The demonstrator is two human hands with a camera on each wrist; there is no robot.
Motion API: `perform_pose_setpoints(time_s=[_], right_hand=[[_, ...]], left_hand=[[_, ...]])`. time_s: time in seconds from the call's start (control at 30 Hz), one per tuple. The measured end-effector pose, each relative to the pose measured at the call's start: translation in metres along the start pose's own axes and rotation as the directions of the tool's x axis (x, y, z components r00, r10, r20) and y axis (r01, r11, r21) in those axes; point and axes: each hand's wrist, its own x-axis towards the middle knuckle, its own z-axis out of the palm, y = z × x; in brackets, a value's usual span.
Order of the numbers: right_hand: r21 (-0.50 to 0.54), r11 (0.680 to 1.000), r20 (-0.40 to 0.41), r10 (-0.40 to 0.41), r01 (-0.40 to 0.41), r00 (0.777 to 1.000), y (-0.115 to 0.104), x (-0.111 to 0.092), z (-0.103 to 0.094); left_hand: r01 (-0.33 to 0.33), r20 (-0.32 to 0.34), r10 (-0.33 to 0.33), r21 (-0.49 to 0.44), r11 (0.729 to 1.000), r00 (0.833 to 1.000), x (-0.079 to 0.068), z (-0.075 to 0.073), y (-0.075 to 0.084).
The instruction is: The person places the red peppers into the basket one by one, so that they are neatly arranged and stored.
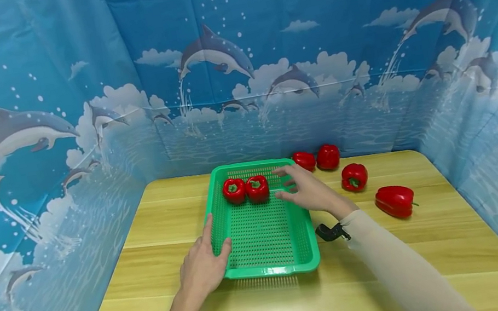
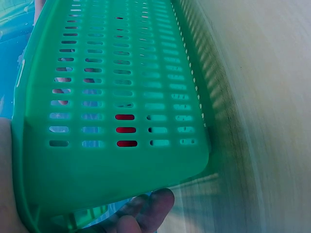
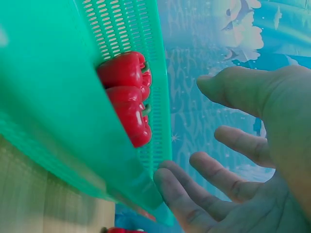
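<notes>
A green plastic basket (image 1: pixel 274 270) with slotted walls stands on the table. Two red bell peppers, a left one (image 1: pixel 234 191) and a right one (image 1: pixel 257 189), sit side by side at its far end, green stems showing. My left hand (image 1: pixel 202 266) holds the near left corner, thumb over the rim; in the left wrist view, fingers (image 2: pixel 155 208) curl outside the basket wall. Above the basket's right rim hovers my right hand (image 1: pixel 303 187), its fingers spread and holding nothing. The right wrist view shows both peppers (image 3: pixel 129 114) beyond the rim, apart from that hand.
Several more red bell peppers lie right of the basket: two at the back, one (image 1: pixel 327 157) among them, another pepper (image 1: pixel 354 177) nearer, and a longer one (image 1: pixel 395 202) on its side. A dolphin-print curtain (image 1: pixel 234 130) surrounds the wooden table (image 1: pixel 148 262).
</notes>
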Motion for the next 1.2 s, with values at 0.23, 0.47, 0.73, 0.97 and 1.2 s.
perform_pose_setpoints(time_s=[0.23,0.47,0.73,0.97,1.2], right_hand=[[-0.022,1.000,-0.014,-0.016,0.016,1.000,-0.001,-0.014,-0.006],[-0.062,0.997,-0.047,-0.036,0.033,0.998,0.004,-0.027,-0.012],[-0.091,0.996,-0.079,-0.027,0.020,0.997,0.011,-0.043,-0.021],[-0.148,0.989,-0.130,-0.019,-0.001,0.991,0.021,-0.058,-0.029],[-0.154,0.987,-0.147,0.032,-0.054,0.989,0.036,-0.073,-0.039]], left_hand=[[0.059,0.042,-0.060,0.034,0.998,0.997,0.000,-0.005,0.009],[0.072,0.046,-0.074,0.051,0.996,0.996,0.000,-0.005,0.009],[0.073,0.049,-0.075,0.048,0.996,0.996,0.002,-0.004,0.009],[0.078,0.049,-0.080,0.052,0.996,0.996,0.002,-0.003,0.009],[0.082,0.056,-0.084,0.046,0.996,0.995,0.001,-0.003,0.008]])
